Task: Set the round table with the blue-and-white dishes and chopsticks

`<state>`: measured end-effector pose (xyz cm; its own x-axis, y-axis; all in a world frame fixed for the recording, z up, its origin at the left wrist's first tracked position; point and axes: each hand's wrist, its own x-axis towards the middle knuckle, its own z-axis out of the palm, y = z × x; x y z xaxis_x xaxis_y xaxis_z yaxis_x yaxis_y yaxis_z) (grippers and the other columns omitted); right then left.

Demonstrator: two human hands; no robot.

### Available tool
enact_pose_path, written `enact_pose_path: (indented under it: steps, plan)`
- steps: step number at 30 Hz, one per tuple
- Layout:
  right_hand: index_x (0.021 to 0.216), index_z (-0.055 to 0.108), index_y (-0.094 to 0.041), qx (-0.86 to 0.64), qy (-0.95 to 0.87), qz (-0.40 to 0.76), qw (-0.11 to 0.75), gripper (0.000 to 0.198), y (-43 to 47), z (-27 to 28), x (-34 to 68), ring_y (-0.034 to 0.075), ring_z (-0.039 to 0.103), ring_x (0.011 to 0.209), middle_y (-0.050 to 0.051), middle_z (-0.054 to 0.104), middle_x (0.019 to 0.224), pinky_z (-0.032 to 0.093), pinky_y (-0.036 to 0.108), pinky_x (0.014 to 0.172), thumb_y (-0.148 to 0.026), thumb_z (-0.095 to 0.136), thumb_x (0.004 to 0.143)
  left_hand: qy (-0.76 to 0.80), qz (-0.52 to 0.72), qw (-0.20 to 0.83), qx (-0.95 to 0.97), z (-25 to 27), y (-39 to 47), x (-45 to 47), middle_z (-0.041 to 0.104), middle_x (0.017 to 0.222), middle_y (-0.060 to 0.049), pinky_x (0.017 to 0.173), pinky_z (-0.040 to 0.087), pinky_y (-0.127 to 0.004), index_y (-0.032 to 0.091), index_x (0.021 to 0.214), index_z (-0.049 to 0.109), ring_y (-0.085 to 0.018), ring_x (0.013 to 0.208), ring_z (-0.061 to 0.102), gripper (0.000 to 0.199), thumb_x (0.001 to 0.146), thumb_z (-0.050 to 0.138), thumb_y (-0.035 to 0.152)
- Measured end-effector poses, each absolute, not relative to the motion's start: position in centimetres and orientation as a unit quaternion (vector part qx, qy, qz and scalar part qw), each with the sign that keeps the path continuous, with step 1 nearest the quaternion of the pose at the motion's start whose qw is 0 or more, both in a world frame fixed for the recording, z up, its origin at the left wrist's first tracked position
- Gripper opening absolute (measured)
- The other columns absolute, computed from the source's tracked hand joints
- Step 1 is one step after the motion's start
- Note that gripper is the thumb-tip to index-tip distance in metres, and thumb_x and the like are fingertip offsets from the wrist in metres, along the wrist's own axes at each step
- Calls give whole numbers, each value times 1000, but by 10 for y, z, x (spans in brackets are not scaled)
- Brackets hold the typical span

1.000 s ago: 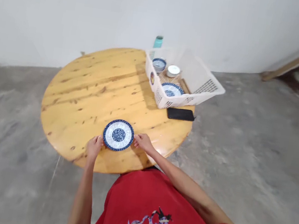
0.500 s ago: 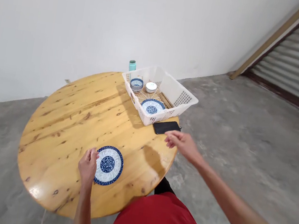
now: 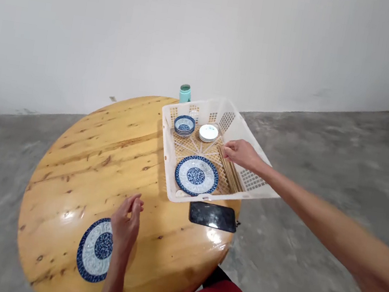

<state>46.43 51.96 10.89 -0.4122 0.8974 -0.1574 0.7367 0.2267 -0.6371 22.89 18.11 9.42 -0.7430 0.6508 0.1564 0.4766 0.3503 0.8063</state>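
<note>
My right hand is inside the white plastic basket, fingers curled together at the far end of a bundle of wooden chopsticks. Whether the fingertips grip any chopstick is hidden. My left hand hovers over the round table, thumb and fingers loosely apart, holding nothing. Beneath and beside it a blue-and-white plate lies flat on the wood, partly covered by the hand and wrist. Inside the basket are another blue-and-white plate, stacked patterned bowls and a stack of small white dishes.
The wooden table bears the basket at its right side. A black phone lies by the basket's near edge. Behind the basket stands a turquoise open-topped container. A white wall rises beyond the table.
My right hand has moved from above the phone into the basket, to the chopsticks. My left hand has loosened its fingers, and the view has turned toward the basket.
</note>
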Motion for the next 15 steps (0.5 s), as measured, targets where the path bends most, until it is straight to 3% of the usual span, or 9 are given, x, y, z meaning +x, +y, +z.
enact_pose_path:
  steps: [4, 8, 11, 15]
  plan:
    - [63, 68, -17, -486, -804, 339, 53, 26, 559, 79, 443, 17, 68, 62, 3, 72, 65, 46, 23, 63, -14, 59, 87, 802, 430, 76, 407, 113, 236, 257, 76, 86, -4, 74, 57, -27, 20, 102, 74, -17, 73, 73, 30, 94, 51, 37]
    - [65, 69, -15, -478, -785, 389, 63, 27, 593, 61, 405, 17, 67, 61, 5, 73, 67, 47, 23, 61, -15, 56, 90, 810, 327, 73, 481, 131, 305, 257, 76, 91, -6, 78, 53, -27, 21, 100, 73, -17, 79, 72, 29, 98, 47, 31]
    - [74, 73, -15, -502, -775, 373, 84, 22, 616, 60, 373, 18, 68, 64, 5, 72, 67, 48, 24, 65, -16, 57, 89, 829, 211, 102, 507, 133, 369, 246, 77, 98, -9, 87, 51, -30, 19, 105, 72, -21, 94, 73, 32, 100, 41, 24]
    - [89, 78, -15, -518, -789, 319, 84, 21, 643, 61, 337, 23, 71, 77, 7, 72, 65, 50, 26, 72, -19, 57, 88, 841, 117, 151, 505, 120, 455, 229, 73, 123, -18, 100, 49, -36, 13, 126, 64, -28, 118, 68, 37, 102, 38, 23]
